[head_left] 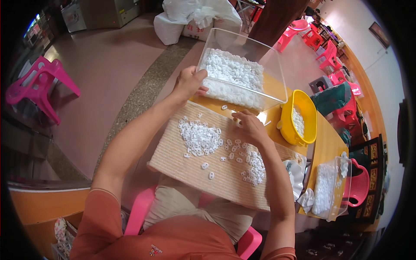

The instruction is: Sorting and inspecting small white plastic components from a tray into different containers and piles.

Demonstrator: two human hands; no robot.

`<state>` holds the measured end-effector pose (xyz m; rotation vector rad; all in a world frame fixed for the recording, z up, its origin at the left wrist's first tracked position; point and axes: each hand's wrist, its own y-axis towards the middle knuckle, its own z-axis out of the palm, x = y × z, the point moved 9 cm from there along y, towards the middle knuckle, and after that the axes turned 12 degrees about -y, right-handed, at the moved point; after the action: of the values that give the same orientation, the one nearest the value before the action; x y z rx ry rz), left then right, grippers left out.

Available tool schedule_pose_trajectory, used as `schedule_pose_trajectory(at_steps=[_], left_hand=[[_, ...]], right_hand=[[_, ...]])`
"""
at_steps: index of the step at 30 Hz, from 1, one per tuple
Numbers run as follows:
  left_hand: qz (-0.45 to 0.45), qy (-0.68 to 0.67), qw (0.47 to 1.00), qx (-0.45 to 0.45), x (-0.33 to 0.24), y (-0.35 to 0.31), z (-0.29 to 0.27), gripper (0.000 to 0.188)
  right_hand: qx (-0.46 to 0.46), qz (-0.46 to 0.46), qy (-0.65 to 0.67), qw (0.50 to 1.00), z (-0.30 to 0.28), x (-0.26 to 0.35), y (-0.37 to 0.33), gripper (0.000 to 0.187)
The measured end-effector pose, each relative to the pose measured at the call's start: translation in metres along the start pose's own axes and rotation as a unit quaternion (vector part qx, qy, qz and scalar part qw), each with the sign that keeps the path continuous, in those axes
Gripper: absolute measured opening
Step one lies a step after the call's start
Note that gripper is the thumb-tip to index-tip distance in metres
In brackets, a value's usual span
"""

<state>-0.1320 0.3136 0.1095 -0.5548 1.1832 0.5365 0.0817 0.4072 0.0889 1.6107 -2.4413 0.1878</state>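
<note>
My left hand [190,82] is closed on the near left corner of a clear plastic bin [274,65]. Inside the bin lies a thick layer of small white plastic pieces [234,69]. My right hand [250,128] is at the far edge of a ribbed beige mat [186,162], its fingers curled downward; their tips are partly hidden, so what they hold does not show. On the mat, a large pile of white oval two-holed pieces [199,138] lies to the left. A smaller pile [255,169] is beside my right forearm, with loose pieces scattered between them.
A yellow plastic basket [310,117] with white pieces inside stands right of the bin on the wooden table [323,145]. Farther right is another clear bin [327,188] of white pieces. A pink stool [41,84] stands at left, and white sacks [195,21] lie beyond the table.
</note>
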Motion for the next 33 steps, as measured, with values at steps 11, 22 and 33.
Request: schedule_pose_trajectory(at_steps=[11,22,33], left_hand=[[0.010,-0.022,1.000,-0.001,0.000,0.000,-0.002,0.036],[0.013,-0.015,1.000,0.000,-0.002,-0.001,-0.002,0.037],[0.019,-0.010,1.000,-0.001,-0.002,-0.002,-0.003,0.036]], right_hand=[[0.068,-0.008,0.007,0.998,0.019,0.014,0.019,0.028],[0.013,-0.024,-0.020,0.999,0.012,0.027,0.009,0.022],[-0.040,-0.035,-0.022,0.998,0.002,0.023,0.001,0.022]])
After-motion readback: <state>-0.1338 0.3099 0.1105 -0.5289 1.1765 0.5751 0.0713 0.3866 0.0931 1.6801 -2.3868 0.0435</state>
